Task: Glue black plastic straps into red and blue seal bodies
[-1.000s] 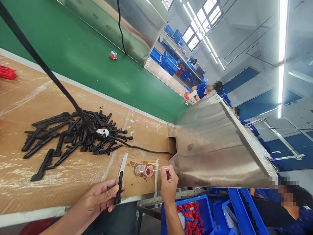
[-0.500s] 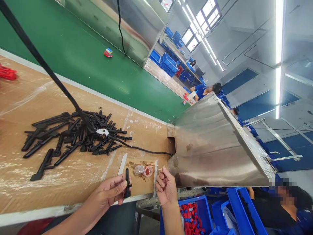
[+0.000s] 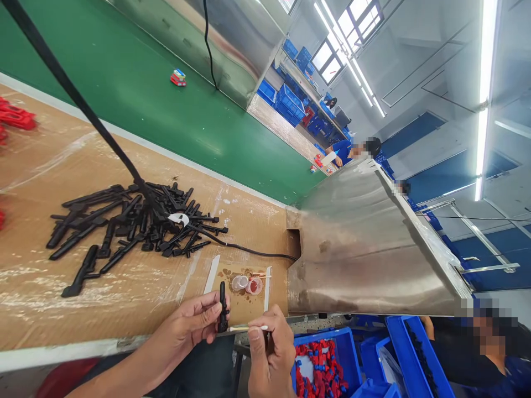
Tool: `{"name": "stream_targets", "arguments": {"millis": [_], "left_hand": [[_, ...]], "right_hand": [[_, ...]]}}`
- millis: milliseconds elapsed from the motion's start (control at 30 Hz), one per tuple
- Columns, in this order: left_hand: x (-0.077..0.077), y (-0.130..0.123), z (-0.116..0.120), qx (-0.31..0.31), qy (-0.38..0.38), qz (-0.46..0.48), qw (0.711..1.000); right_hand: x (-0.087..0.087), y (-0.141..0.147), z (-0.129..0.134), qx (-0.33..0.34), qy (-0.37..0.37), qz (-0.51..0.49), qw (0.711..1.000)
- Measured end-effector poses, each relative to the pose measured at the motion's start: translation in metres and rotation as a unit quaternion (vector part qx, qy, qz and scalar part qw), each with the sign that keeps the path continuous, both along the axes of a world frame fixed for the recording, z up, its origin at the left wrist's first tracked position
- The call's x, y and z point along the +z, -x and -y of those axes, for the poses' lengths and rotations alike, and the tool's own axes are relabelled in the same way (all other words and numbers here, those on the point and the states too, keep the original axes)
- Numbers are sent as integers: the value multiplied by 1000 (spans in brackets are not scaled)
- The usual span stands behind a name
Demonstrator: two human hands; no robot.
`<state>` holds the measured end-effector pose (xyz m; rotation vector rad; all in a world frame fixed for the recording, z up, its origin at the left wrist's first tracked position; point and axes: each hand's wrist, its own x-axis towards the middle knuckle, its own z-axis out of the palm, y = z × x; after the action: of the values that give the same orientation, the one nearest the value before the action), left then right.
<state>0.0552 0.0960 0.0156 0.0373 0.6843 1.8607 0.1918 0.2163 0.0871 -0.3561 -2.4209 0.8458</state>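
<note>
My left hand grips a small black plastic part, held upright above the table's front edge. In my right hand, thumb and fingers pinch a cotton swab. One end of the swab meets the lower end of the black part, or comes very close; its white other end shows by my thumb. Behind my hands stand two small clear cups, one pale and one with reddish liquid. A pile of similar black parts lies on the cardboard to the left.
A black cable runs from the pile to the metal housing. Beyond the cardboard lies a green belt carrying a small red stack. Blue bins, one with red parts, stand below right, near a seated person.
My right hand has come left and down from beside the cups, bringing the swab to the black part. My left hand still holds that part; the view has shifted slightly.
</note>
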Motion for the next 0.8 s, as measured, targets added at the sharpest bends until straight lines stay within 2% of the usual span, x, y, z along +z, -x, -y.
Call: {"name": "stream_targets", "arguments": {"millis": [167, 333, 433, 567, 700, 800], "left_hand": [[10, 1, 1, -4, 1, -14, 1000], [18, 5, 4, -8, 28, -26, 999], [24, 8, 5, -3, 62, -33, 997], [26, 7, 5, 4, 77, -33, 997], [24, 4, 4, 9, 68, -57, 996], [24, 4, 5, 9, 65, -65, 996]], "right_hand": [[-3, 0, -2, 22, -29, 15, 999], [4, 3, 7, 15, -56, 50, 997], [12, 4, 11, 39, -123, 64, 990], [22, 11, 10, 108, -223, 29, 968], [29, 16, 4, 151, -232, 34, 960], [28, 13, 0, 139, -219, 51, 965]]}}
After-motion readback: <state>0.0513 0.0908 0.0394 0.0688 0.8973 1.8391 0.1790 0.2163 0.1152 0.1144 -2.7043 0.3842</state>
